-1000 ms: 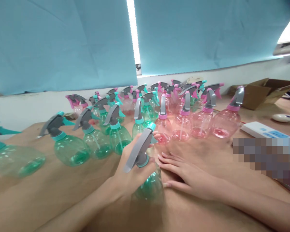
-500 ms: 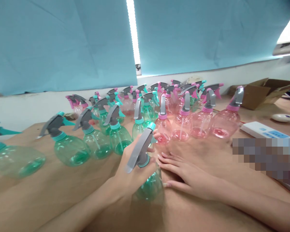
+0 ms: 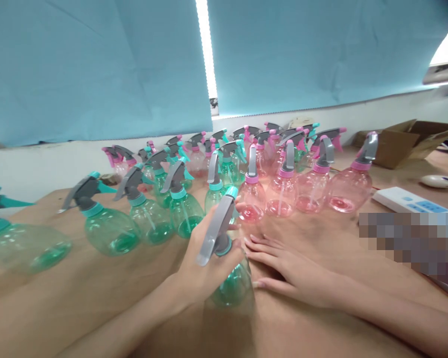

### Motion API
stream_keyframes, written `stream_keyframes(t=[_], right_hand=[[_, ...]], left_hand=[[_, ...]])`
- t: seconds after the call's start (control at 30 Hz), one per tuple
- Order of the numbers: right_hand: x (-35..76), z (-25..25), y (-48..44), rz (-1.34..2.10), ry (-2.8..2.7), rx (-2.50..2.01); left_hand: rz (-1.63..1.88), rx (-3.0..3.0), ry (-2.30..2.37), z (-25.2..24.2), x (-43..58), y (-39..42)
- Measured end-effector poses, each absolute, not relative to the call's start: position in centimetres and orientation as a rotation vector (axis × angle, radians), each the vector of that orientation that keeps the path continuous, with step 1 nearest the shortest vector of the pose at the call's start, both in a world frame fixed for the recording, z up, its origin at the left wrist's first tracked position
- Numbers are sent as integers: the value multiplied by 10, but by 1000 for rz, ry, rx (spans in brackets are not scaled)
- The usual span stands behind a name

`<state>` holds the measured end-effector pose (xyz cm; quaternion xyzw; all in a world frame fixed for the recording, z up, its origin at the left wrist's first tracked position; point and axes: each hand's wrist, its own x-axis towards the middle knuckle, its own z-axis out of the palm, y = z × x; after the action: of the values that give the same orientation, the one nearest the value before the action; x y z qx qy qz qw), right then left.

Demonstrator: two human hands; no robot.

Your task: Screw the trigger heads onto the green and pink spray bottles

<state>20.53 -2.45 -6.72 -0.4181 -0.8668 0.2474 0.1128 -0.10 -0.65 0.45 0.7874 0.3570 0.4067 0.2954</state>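
My left hand (image 3: 199, 263) is wrapped round the neck of a green spray bottle (image 3: 231, 286) with a grey and teal trigger head, standing upright on the brown table (image 3: 145, 308). Its teal nozzle points away from me, and part of the body is hidden by my fingers. Flat on the tabletop, just right of that bottle, lies my right hand (image 3: 283, 263), fingers spread and holding nothing. Beyond my hands a row of green spray bottles (image 3: 186, 214) stands to the left, and pink spray bottles (image 3: 252, 201) stand to the right.
More spray bottles (image 3: 261, 159) in both colours crowd the back. On the right are an open cardboard box (image 3: 399, 144), a white and blue box (image 3: 410, 200), a white computer mouse (image 3: 438, 181) and a blurred-out patch. Blue blinds (image 3: 97, 69) hang behind the table.
Almost nothing differs. My left hand still grips the green spray bottle, and my right hand stays flat on the table; the view has shifted only very slightly.
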Motion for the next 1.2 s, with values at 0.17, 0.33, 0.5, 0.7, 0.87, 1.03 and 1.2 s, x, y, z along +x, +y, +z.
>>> stream_keyframes(t=[0.17, 0.33, 0.5, 0.7, 0.87, 1.03, 1.2], right_hand=[[205, -65, -25, 741, -2555, -1231], [207, -69, -25, 734, -2529, -1212], [208, -74, -25, 736, -2471, -1176], [207, -74, -25, 766, -2463, -1198], [207, -72, -25, 759, -2496, -1191], [208, -72, -25, 771, -2491, -1198], [207, -71, -24, 763, -2516, -1220]], left_hand=[[1043, 2019, 934, 5, -1, -4], [1039, 2025, 935, 7, -2, -4], [1056, 2078, 956, 11, -4, -7], [1056, 2095, 1039, 14, -4, -6], [1037, 2070, 1023, 13, -5, -7], [1028, 2050, 1033, 13, -5, -9], [1041, 2111, 1036, 13, -4, -7]])
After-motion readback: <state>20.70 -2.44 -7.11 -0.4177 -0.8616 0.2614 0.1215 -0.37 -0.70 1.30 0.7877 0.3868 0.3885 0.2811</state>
